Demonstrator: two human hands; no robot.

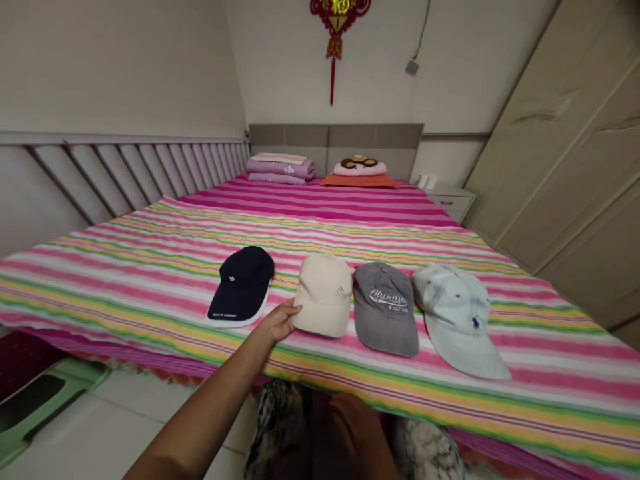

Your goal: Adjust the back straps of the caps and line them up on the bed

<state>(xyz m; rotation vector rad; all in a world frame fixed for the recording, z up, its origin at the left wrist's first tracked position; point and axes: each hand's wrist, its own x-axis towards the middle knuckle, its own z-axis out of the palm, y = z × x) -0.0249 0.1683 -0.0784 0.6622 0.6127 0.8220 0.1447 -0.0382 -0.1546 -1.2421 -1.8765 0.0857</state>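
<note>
Four caps lie in a row along the near side of the bed. My left hand is closed on the left edge of the brim of a beige baseball cap, thumb on top. Left of it sits a navy cap with white brim trim. On its right is a grey cap with white lettering, and beside that a pale, blotchy cap with a small dark emblem. My right hand is low in shadow by my knees, below the bed edge, its fingers loosely extended with nothing visible in them.
A striped sheet covers the bed. Folded purple bedding and a pink-and-orange pile stand by the headboard. A green stool is on the floor at left; a nightstand and wardrobe are at right.
</note>
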